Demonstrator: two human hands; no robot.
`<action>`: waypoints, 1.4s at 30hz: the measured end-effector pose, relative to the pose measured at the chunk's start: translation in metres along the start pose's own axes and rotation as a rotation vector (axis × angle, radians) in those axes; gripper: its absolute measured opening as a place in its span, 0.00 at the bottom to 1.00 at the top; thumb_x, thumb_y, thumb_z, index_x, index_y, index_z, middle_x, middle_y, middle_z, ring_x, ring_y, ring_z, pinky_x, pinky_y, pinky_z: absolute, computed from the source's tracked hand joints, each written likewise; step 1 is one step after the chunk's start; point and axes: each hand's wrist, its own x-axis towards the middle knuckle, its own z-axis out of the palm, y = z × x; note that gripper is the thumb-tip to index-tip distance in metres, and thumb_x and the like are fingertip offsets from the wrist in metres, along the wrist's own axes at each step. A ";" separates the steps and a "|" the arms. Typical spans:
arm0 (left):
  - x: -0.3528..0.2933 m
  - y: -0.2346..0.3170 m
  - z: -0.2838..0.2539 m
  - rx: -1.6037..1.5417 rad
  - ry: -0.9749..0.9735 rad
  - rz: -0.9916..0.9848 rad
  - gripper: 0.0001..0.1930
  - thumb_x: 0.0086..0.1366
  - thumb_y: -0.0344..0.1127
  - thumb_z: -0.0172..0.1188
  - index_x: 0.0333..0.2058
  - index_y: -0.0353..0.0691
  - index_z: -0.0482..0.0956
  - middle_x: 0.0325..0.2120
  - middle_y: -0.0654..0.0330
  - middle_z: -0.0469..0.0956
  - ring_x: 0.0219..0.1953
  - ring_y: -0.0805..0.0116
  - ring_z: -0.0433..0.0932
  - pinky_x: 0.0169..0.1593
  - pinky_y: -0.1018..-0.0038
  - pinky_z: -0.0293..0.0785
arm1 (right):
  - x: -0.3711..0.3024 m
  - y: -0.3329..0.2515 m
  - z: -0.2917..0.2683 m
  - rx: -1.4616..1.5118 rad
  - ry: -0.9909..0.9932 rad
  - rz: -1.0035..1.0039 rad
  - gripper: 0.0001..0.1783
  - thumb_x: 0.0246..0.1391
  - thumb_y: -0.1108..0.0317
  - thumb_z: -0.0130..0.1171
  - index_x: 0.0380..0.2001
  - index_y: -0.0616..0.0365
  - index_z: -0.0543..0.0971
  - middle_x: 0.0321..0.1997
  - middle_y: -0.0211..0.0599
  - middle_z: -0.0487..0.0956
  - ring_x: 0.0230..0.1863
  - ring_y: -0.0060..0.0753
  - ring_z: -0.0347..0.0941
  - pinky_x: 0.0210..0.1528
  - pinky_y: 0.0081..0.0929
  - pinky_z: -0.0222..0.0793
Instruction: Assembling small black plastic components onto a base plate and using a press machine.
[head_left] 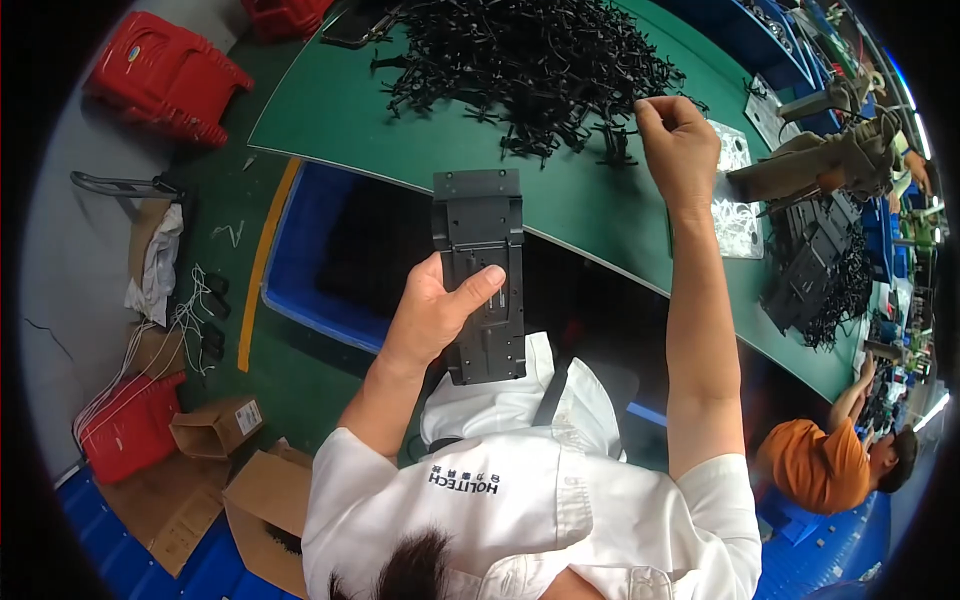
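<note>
My left hand [432, 310] grips a long dark grey plastic panel [482, 218] in front of my body, thumb pressed across its face. The panel stands nearly lengthwise to my view, its far end by the table's near edge, and shows ribs, slots and small holes. Over the right side of a heap of small black plastic parts [540, 65], my right hand [685, 150] is closed with thumb and fingertips drawn together. Whatever those fingertips hold, if anything, is too small to make out.
The green table [390, 140] carries a metal press-like machine [800, 170] and more dark panels [810, 250] at right. A blue bin [310, 310] sits below its edge. Red cases [160, 75] and cardboard boxes [265, 500] lie left; a person in orange [815, 465] works at right.
</note>
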 end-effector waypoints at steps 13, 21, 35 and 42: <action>-0.001 -0.008 0.030 0.080 -0.078 -0.014 0.08 0.58 0.28 0.58 0.36 0.34 0.74 0.29 0.65 0.75 0.30 0.79 0.72 0.36 0.81 0.70 | -0.127 0.008 -0.066 1.196 -0.311 0.517 0.09 0.48 0.83 0.53 0.36 0.68 0.73 0.34 0.37 0.74 0.35 0.32 0.76 0.38 0.27 0.76; 0.018 -0.012 0.064 -0.060 -0.194 -0.145 0.11 0.55 0.27 0.54 0.39 0.32 0.73 0.32 0.60 0.76 0.33 0.74 0.75 0.39 0.78 0.72 | -0.189 0.038 -0.089 1.280 -0.187 0.193 0.10 0.45 0.89 0.53 0.31 0.67 0.74 0.46 0.46 0.71 0.43 0.37 0.75 0.47 0.33 0.74; 0.034 -0.030 0.113 -0.086 -0.292 -0.270 0.16 0.63 0.31 0.44 0.45 0.25 0.70 0.39 0.48 0.77 0.36 0.64 0.79 0.42 0.71 0.77 | -0.199 0.049 -0.115 0.497 -0.185 -0.462 0.16 0.27 0.83 0.62 0.26 0.57 0.79 0.38 0.38 0.79 0.30 0.33 0.70 0.29 0.23 0.65; 0.034 -0.032 0.114 -0.090 -0.317 -0.284 0.16 0.62 0.30 0.44 0.45 0.26 0.70 0.39 0.48 0.77 0.36 0.63 0.79 0.42 0.71 0.77 | -0.203 0.047 -0.112 0.485 -0.208 -0.468 0.17 0.27 0.86 0.59 0.27 0.58 0.79 0.38 0.40 0.78 0.32 0.36 0.72 0.32 0.24 0.67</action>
